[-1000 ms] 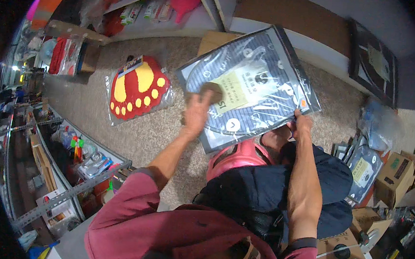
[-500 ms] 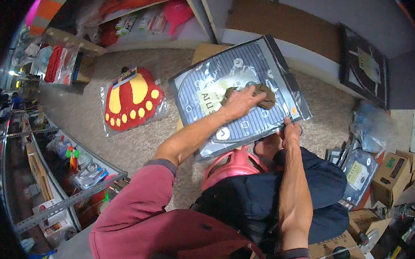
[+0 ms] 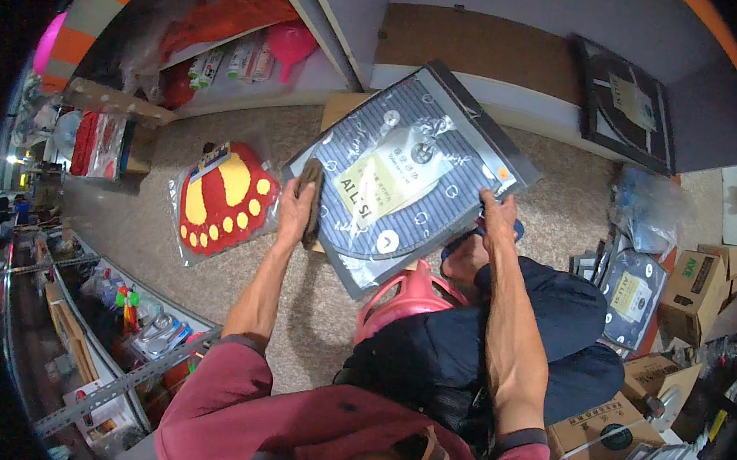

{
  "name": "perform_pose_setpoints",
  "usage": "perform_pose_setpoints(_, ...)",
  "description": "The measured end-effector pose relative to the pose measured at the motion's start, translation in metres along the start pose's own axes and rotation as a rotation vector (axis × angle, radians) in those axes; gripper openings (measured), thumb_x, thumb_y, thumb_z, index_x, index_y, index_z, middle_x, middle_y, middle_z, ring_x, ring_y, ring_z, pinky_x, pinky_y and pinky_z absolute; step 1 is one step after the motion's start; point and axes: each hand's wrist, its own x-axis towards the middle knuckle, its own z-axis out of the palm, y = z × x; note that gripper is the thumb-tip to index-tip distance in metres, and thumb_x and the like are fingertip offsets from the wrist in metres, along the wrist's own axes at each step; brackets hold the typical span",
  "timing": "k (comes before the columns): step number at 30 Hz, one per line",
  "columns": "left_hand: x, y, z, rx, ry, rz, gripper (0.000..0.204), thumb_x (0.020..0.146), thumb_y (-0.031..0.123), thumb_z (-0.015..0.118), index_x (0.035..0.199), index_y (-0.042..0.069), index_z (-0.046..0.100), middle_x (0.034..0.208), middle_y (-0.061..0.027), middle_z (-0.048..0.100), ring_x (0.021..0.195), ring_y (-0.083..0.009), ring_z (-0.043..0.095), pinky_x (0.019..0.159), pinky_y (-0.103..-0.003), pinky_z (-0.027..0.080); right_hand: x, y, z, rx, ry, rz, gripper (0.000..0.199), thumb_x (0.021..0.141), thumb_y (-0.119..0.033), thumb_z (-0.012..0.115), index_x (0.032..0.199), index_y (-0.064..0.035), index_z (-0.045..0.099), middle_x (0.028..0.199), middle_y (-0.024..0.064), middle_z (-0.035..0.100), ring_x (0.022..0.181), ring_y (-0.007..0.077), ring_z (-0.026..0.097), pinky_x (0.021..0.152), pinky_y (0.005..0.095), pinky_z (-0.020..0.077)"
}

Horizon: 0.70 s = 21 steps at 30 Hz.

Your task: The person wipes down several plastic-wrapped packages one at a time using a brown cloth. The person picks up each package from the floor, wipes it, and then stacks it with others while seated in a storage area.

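Observation:
A blue-grey striped mat (image 3: 363,178) in a clear plastic package with a dark border lies tilted in front of me, a pale paper label on its middle. My left hand (image 3: 295,209) is closed on a brown cloth (image 3: 312,183) and presses it to the package's left edge. At the lower right edge, the fingers of my right hand (image 3: 499,218) grip the package. Left of my left hand, a red and yellow foot-shaped mat (image 3: 230,199) lies in clear plastic on the floor.
Below the package is a pink plastic stool (image 3: 406,297). Cardboard boxes (image 3: 693,295) and another packaged mat (image 3: 633,300) stand at right. A dark packaged mat (image 3: 629,107) leans at the back right. Shelves with goods (image 3: 157,326) line the left; a pink funnel (image 3: 290,45) sits in the cabinet.
My left hand has moved with the brown cloth from the middle of the packaged mat to its left edge. My right hand still grips the right edge.

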Motion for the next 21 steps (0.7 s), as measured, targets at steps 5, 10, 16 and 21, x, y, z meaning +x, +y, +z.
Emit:
perform_pose_setpoints(5, -0.058, 0.101, 0.046, -0.605, -0.28, -0.4, 0.062, 0.122, 0.04, 0.082, 0.168, 0.001, 0.069, 0.15, -0.012, 0.082, 0.129, -0.0244, 0.079, 0.112, -0.041, 0.066, -0.031, -0.068, 0.002, 0.016, -0.036, -0.347, 0.041, 0.11, -0.03, 0.087, 0.136, -0.0006, 0.077, 0.125, 0.0133, 0.081, 0.108, 0.0237, 0.074, 0.099, 0.0451, 0.0609)
perform_pose_setpoints(10, -0.076, 0.155, 0.007, -1.138, -0.479, -0.726, 0.063, 0.127, 0.047, 0.071, 0.175, 0.008, 0.065, 0.165, -0.0143, 0.078, 0.141, -0.0313, 0.079, 0.12, -0.053, 0.068, -0.195, -0.195, 0.059, -0.149, -0.265, -0.968, 0.026, 0.109, -0.008, 0.076, 0.134, -0.0004, 0.082, 0.124, 0.0146, 0.085, 0.105, 0.03, 0.081, 0.097, 0.0428, 0.0632)
perform_pose_setpoints(16, -0.096, 0.224, -0.019, -1.379, -0.457, -0.579, 0.061, 0.127, 0.049, 0.068, 0.172, 0.008, 0.068, 0.166, -0.0156, 0.077, 0.143, -0.0369, 0.078, 0.122, -0.061, 0.066, -0.358, -0.248, 0.048, -0.295, -0.327, -1.828, 0.043, 0.091, -0.018, 0.083, 0.133, -0.0095, 0.084, 0.131, 0.0078, 0.084, 0.116, 0.0266, 0.082, 0.098, 0.0439, 0.0646)
perform_pose_setpoints(21, -0.11, 0.137, -0.038, -1.468, -0.353, -0.57, 0.059, 0.126, 0.05, 0.068, 0.167, 0.007, 0.07, 0.163, -0.0148, 0.078, 0.139, -0.0366, 0.079, 0.12, -0.062, 0.066, -0.347, -0.155, 0.043, -0.478, -0.473, -1.803, 0.039, 0.093, -0.016, 0.082, 0.133, -0.016, 0.082, 0.138, 0.0045, 0.081, 0.136, 0.028, 0.077, 0.124, 0.0519, 0.0581)
